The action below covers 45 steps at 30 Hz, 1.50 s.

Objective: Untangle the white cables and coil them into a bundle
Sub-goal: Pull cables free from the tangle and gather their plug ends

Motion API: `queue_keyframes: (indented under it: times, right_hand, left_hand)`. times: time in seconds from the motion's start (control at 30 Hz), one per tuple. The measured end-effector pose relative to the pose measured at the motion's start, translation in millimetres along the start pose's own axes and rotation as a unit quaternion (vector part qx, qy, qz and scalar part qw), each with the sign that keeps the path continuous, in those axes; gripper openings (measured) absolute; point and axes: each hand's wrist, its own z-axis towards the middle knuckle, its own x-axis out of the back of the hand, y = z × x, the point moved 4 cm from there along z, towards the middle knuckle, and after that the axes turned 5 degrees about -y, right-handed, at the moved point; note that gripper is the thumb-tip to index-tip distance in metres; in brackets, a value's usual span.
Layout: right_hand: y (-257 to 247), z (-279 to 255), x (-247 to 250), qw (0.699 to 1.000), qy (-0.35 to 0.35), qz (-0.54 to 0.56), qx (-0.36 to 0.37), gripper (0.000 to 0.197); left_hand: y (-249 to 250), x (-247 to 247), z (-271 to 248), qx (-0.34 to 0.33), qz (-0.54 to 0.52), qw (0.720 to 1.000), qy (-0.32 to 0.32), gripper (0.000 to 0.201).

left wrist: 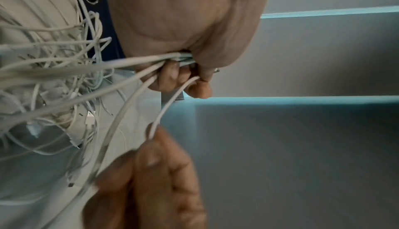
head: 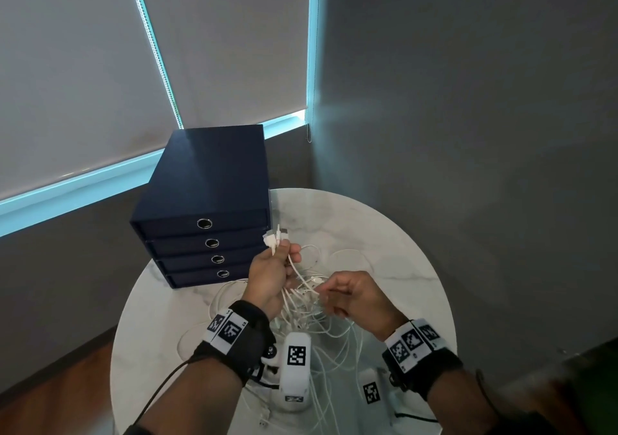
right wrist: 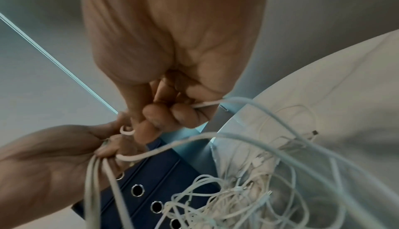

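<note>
The right hand (left wrist: 146, 181) shows blurred (left wrist view), hiding part of the white cables (left wrist: 64, 82).

No readable words, brands or numbers anywhere; only black-and-white square code markers on the wrist bands (head: 229, 331) and wrist cameras (head: 296, 355).

From my left wrist cam, my left hand (left wrist: 185, 28) has a grip on a bunch of white cables (left wrist: 134, 62), fingers curled tight round them. My right hand (left wrist: 146, 181) sits below, pinching one strand that runs up to the left. The rest is a tangled mess on the table (left wrist: 38, 190), with the navy drawer box (left wrist: 99, 10) behind.
</note>
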Motion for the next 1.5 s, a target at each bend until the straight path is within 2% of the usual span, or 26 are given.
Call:
queue_keyframes:
  times: [0.17,0.3,0.37,0.57,0.67,0.77,0.83,0.87,0.93,0.97,1.03,1.1,1.13,1.17,1.23,1.27,1.37,1.47,1.5]
  right_hand:
    - [15,-12,23,0.997,0.019,-0.043,-0.056,0.007]
    - [35,-27,58,0.989,0.072,-0.071,-0.111,0.008]
    - [41,-34,84,0.982,0.103,-0.102,-0.121,0.008]
    - [48,-67,182,0.947,0.242,-0.157,-0.144,0.007]
    - [49,-89,214,0.921,0.270,-0.226,-0.166,0.009]
    - [75,-96,222,0.896,0.233,-0.296,-0.237,0.029]
    - [91,-86,216,0.886,0.216,-0.314,-0.264,0.026]
    - [96,-75,209,0.884,0.204,-0.331,-0.260,0.024]
    - [80,-49,178,0.888,0.175,-0.374,-0.205,0.017]
    - [66,-37,154,0.909,0.160,-0.349,-0.163,0.021]
    - [25,-17,87,0.967,0.081,-0.225,-0.086,0.044]
    - [-4,-2,19,0.991,-0.024,-0.118,-0.055,0.054]
    - [-12,2,-6,0.995,-0.057,-0.068,-0.044,0.052]
    - [-12,5,-20,0.997,-0.061,-0.013,-0.042,0.045]
    - [-2,6,-31,0.996,-0.040,0.038,-0.066,0.015]
    - [7,4,-31,0.996,-0.034,0.012,-0.082,0.008]
    - [38,-6,-14,0.977,-0.056,-0.158,-0.129,0.035]
    - [62,-22,23,0.958,-0.043,-0.212,-0.187,0.041]
    - [64,-26,37,0.944,-0.040,-0.260,-0.198,0.044]
  left_hand:
    - [2,-2,1,-0.030,-0.033,0.999,0.013,0.031]
    - [9,-2,1,-0.038,-0.145,0.989,0.011,0.033]
    - [17,5,2,-0.066,-0.163,0.984,0.029,0.033]
    - [31,27,13,-0.106,-0.158,0.980,0.059,0.036]
    - [27,28,14,-0.111,-0.143,0.982,0.056,0.035]
    - [18,19,11,-0.111,-0.112,0.987,0.036,0.034]
    - [10,9,7,-0.112,-0.078,0.990,0.023,0.033]
    - [5,4,6,-0.111,-0.060,0.992,0.019,0.032]
    - [-3,-7,4,-0.098,-0.036,0.994,0.009,0.031]
    - [-7,-13,4,-0.084,-0.035,0.996,0.001,0.031]
    - [-16,-24,2,-0.049,-0.059,0.997,-0.019,0.030]
    - [-21,-32,0,-0.031,-0.089,0.995,-0.031,0.028]
    - [-22,-33,-1,-0.028,-0.106,0.993,-0.035,0.027]
    - [-21,-32,0,-0.026,-0.128,0.991,-0.038,0.027]
    - [-14,-23,3,-0.024,-0.175,0.983,-0.049,0.031]
    - [-8,-14,5,-0.027,-0.182,0.982,-0.049,0.032]
    - [15,17,10,-0.047,-0.179,0.982,-0.034,0.031]
    - [24,42,15,-0.046,-0.209,0.976,-0.028,0.032]
    - [24,48,16,-0.045,-0.208,0.977,-0.025,0.033]
